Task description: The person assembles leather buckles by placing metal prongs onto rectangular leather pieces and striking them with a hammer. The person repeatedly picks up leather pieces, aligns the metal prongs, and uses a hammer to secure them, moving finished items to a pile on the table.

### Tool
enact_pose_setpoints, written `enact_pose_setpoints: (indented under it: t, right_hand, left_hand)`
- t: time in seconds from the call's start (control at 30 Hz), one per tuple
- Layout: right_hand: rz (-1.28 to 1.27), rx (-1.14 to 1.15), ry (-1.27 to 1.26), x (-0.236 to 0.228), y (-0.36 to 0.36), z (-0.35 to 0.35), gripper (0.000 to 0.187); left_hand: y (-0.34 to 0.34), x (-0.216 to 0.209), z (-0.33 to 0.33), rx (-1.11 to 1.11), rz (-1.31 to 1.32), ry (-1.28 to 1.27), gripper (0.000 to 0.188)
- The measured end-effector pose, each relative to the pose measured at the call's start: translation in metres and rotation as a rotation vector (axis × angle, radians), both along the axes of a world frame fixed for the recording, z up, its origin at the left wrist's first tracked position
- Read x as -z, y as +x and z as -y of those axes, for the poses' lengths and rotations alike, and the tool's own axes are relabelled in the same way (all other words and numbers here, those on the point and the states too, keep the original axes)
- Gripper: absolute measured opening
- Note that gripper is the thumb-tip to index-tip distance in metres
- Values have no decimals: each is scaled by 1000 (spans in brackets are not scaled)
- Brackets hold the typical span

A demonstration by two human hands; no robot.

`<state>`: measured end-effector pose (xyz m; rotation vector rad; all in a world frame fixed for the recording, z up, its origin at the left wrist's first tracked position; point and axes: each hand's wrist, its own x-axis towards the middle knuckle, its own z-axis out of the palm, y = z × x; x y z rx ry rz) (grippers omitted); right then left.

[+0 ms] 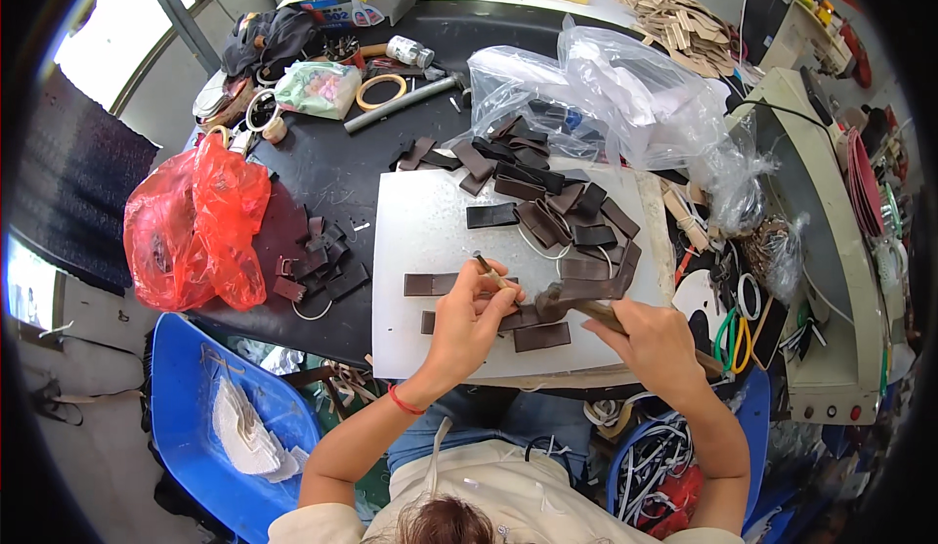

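The left hand [476, 311] pinches a slim punch-like rod [488, 266]; the right hand [664, 348] grips a hammer [596, 314]. Brown straps [542, 336] lie near the white board's [393, 221] front edge. Ideally, steady the rod upright and strike squarely.

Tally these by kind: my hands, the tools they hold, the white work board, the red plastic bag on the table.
Hands (left, right): 2
Hammer: 1
Slim rod-like tool: 1
White board: 1
Red bag: 1
Total: 6
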<state>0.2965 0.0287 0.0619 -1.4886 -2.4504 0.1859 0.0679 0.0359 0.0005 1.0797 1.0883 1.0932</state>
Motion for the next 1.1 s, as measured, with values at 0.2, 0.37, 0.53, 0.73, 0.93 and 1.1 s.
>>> enact_pose_setpoints:
  t: [0.2, 0.37, 0.53, 0.73, 0.93, 1.1]
  right_hand:
    - [3, -5, -32, 8, 2, 1, 34]
    - [-38, -7, -46, 4, 3, -1, 34]
    - [-396, 74, 106, -53, -5, -8, 19]
    - [-66, -138, 151, -27, 4, -18, 26]
    - [36, -59, -35, -3, 4, -3, 33]
    - [62, -26, -115, 4, 4, 1, 33]
  left_hand:
    - [0, -1, 0, 18, -56, 17, 21]
    - [1, 4, 4, 34, -242, 227, 14]
    - [6, 0, 12, 53, -609, 548, 21]
    - [7, 1, 9, 82, -680, 585, 21]
    - [3, 4, 2, -17, -355, 305, 22]
    - [-3, -7, 2, 68, -81, 10, 23]
